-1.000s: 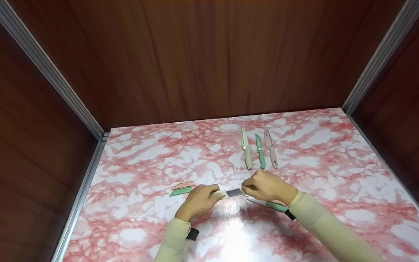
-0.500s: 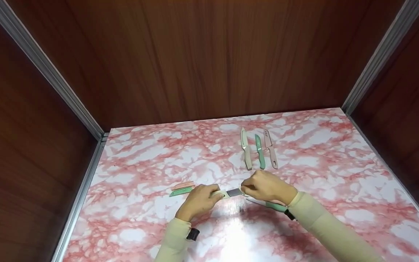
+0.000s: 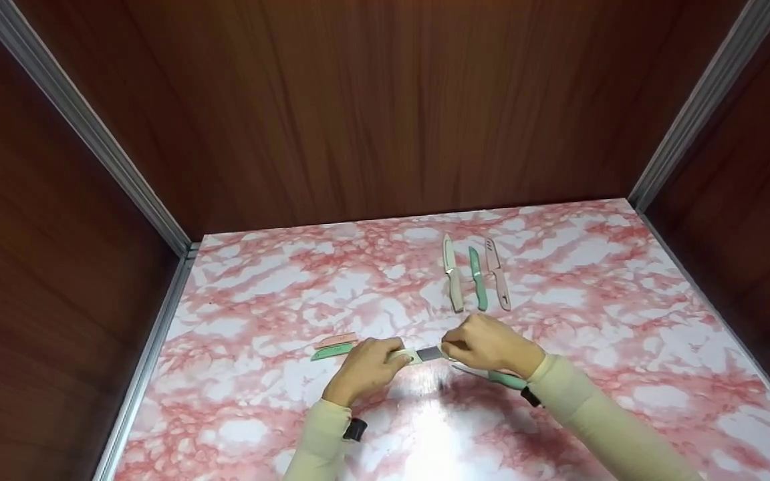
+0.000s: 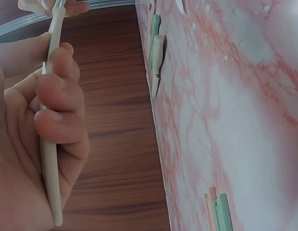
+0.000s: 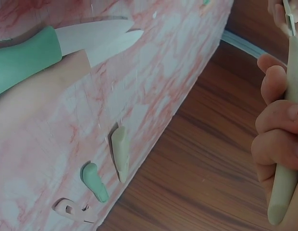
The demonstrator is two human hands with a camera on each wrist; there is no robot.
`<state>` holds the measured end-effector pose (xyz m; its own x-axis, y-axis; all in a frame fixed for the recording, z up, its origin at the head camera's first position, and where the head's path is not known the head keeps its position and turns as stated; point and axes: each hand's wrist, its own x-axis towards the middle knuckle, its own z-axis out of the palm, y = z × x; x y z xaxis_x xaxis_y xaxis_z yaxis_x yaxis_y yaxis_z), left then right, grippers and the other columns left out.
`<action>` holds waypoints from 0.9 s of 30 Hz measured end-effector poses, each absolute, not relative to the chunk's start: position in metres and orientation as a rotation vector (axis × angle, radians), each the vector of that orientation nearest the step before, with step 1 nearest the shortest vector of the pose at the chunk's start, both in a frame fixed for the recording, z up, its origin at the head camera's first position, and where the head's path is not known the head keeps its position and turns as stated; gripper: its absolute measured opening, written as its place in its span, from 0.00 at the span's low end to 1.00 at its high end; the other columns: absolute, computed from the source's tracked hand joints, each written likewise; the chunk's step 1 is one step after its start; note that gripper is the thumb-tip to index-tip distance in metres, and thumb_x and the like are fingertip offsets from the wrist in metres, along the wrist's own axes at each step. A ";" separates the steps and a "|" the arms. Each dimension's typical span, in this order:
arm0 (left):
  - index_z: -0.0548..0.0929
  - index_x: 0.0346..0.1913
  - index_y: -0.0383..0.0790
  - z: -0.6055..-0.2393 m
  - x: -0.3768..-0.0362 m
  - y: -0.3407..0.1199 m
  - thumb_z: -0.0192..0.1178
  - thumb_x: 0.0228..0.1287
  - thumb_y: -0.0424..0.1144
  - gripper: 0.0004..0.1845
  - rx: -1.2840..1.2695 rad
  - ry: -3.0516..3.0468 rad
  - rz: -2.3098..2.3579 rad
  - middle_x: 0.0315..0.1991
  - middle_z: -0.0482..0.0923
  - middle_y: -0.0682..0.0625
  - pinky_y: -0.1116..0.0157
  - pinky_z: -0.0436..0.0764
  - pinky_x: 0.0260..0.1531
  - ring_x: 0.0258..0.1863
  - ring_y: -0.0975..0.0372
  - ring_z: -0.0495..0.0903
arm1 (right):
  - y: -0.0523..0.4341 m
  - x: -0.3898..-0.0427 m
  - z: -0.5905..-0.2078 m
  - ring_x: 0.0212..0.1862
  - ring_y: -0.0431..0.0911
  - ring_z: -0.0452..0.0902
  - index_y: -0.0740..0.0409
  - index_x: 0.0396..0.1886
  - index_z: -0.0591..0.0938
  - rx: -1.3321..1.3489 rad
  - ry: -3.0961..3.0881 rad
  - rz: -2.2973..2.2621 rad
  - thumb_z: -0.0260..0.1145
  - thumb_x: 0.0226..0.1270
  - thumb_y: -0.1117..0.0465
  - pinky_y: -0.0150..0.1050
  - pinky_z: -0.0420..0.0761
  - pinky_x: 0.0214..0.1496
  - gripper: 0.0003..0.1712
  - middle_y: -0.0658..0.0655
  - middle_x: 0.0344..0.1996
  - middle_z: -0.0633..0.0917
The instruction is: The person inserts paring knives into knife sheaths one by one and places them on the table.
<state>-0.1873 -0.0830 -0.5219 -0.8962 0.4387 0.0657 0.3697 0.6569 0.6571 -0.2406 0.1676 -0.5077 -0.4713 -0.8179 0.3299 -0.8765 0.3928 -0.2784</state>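
Observation:
My left hand (image 3: 366, 367) grips a cream blade sheath (image 4: 52, 183), its fingers curled round it. A cream-handled knife (image 5: 283, 192) is held by its handle in my right hand (image 3: 488, 344). Between the hands a short stretch of grey blade (image 3: 429, 354) shows, its tip end hidden inside the sheath. Beneath my right hand and forearm lie a green-handled knife (image 5: 24, 60) and a pink-handled knife (image 5: 55, 84), blades bare. Left of my left hand rest a pink sheath (image 3: 337, 339) and a green sheath (image 3: 333, 351), side by side.
Toward the back of the marbled table (image 3: 258, 280), a cream knife (image 3: 456, 290), a green knife (image 3: 480, 294) and a pink knife (image 3: 502, 287) lie in a row, blades pointing away. Dark wood panels (image 3: 385, 113) enclose the table at the back and sides.
My right hand has edged slightly left toward my left hand, with the knife still in it. Everything else looks the same.

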 end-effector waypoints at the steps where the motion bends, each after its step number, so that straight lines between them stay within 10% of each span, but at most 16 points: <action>1: 0.76 0.29 0.50 -0.522 -0.187 -0.083 0.56 0.67 0.47 0.09 0.680 2.768 1.061 0.17 0.63 0.60 0.69 0.62 0.20 0.16 0.68 0.60 | 0.168 -0.240 -0.508 0.13 0.28 0.54 0.43 0.16 0.73 1.531 -2.505 0.634 0.60 0.65 0.61 0.25 0.59 0.17 0.17 0.37 0.10 0.64; 27: 0.73 0.27 0.49 -0.520 -0.189 -0.075 0.55 0.68 0.46 0.11 0.700 2.784 1.030 0.16 0.61 0.60 0.70 0.60 0.19 0.14 0.69 0.58 | 0.163 -0.236 -0.508 0.13 0.29 0.53 0.42 0.16 0.72 1.518 -2.555 0.680 0.58 0.67 0.61 0.26 0.59 0.19 0.18 0.37 0.10 0.63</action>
<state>-0.1885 -0.0753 -0.5199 -0.8906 0.4491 0.0712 0.3873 0.6671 0.6363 -0.2360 0.1634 -0.5081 -0.5012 -0.8119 0.2992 -0.8532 0.4061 -0.3272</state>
